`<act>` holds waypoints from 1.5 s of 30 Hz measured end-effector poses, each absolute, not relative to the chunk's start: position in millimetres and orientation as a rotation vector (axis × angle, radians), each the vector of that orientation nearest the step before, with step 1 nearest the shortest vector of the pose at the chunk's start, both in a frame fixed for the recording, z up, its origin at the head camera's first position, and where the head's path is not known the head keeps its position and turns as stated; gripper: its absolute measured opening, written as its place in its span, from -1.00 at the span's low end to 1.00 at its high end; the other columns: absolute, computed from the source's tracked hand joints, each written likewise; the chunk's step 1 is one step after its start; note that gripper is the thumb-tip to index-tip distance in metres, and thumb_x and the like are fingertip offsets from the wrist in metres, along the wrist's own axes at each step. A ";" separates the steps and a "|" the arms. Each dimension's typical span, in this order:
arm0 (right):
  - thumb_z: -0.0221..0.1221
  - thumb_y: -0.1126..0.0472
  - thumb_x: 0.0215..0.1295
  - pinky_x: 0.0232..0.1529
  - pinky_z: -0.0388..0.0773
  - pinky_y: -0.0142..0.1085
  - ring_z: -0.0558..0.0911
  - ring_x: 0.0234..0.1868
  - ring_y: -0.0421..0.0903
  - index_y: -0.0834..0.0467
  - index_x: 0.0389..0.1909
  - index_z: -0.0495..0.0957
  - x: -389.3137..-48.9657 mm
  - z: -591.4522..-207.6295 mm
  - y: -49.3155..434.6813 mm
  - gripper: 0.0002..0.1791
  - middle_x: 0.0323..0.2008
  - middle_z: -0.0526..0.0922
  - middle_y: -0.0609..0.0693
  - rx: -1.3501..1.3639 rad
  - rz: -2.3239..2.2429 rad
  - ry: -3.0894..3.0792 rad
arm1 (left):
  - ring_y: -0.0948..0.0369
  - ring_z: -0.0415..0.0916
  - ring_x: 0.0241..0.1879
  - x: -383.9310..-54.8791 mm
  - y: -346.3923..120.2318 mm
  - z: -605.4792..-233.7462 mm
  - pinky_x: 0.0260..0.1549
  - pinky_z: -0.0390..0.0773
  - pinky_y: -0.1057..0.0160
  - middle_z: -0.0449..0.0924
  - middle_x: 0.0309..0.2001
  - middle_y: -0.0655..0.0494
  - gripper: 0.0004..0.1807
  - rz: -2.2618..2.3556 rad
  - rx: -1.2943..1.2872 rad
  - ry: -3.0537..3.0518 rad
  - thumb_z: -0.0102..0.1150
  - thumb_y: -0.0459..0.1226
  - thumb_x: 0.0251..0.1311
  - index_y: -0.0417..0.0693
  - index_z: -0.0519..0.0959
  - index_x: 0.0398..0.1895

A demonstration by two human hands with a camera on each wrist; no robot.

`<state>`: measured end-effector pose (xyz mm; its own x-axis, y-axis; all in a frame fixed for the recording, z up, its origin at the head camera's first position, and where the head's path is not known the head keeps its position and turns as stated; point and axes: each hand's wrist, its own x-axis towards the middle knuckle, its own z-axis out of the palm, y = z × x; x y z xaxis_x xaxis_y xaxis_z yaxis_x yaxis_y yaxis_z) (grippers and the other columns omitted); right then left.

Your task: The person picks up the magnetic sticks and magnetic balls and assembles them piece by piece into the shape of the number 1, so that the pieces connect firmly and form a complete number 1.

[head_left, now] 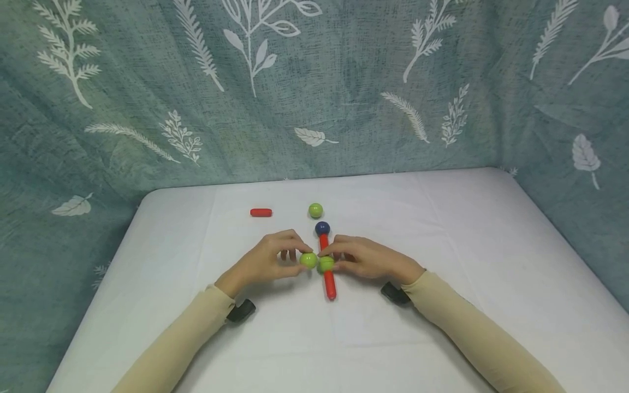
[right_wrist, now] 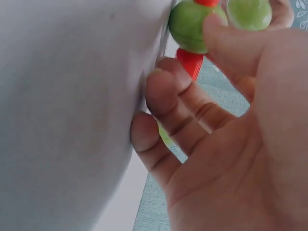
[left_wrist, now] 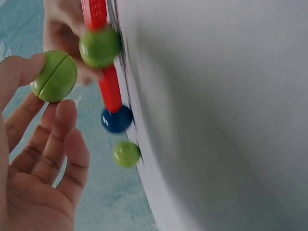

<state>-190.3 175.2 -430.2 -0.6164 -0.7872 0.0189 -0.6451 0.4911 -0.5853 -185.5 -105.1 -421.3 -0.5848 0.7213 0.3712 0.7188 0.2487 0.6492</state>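
My left hand (head_left: 272, 255) pinches a green ball (head_left: 308, 260) between thumb and fingers; in the left wrist view a seam runs across that ball (left_wrist: 54, 76). Just to its right, my right hand (head_left: 366, 256) grips a second green ball (head_left: 326, 265) with thumb and fingertips. This second ball joins two red rods: one rod (head_left: 330, 285) points toward the near edge, the other (head_left: 324, 240) runs away to a dark blue ball (head_left: 322, 228). The chain lies on the white table. Fingers partly cover the far rod in the head view.
Beyond the blue ball lies a loose green ball (head_left: 315, 210). A loose red rod (head_left: 261, 213) lies to its left. The white table (head_left: 417, 338) ends at a patterned green curtain (head_left: 344, 109). Dark wrist devices sit at the left cuff (head_left: 241, 311) and right cuff (head_left: 395, 293).
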 end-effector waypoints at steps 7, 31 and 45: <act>0.20 0.17 0.37 -0.25 0.43 -0.36 0.43 -0.29 -0.25 -0.05 0.21 0.53 -195.4 -431.2 179.9 -0.60 -0.23 0.48 -0.20 -1.215 -0.864 2.488 | 0.19 0.56 -0.37 -165.0 -95.5 -422.9 -0.41 0.59 0.28 0.58 -0.21 0.23 -0.71 1.291 1.548 2.389 0.41 -0.29 0.09 0.04 0.68 -0.08; 0.19 0.19 0.37 -0.18 0.45 -0.35 0.44 -0.26 -0.24 0.00 0.22 0.52 -198.1 -427.3 176.1 -0.59 -0.20 0.51 -0.17 -1.206 -0.830 2.495 | 0.23 0.56 -0.28 -138.2 -82.9 -423.6 -0.22 0.58 0.45 0.55 -0.16 0.20 -0.70 1.157 1.720 2.350 0.37 -0.32 0.11 -0.02 0.65 -0.05; 0.18 0.17 0.39 -0.20 0.45 -0.34 0.44 -0.27 -0.24 -0.02 0.23 0.52 -197.5 -427.7 174.7 -0.60 -0.19 0.51 -0.19 -1.198 -0.818 2.501 | 0.38 0.55 -0.15 -135.7 -80.9 -426.3 -0.06 0.53 0.52 0.55 -0.12 0.22 -0.68 1.103 1.654 2.347 0.37 -0.33 0.11 -0.05 0.66 -0.02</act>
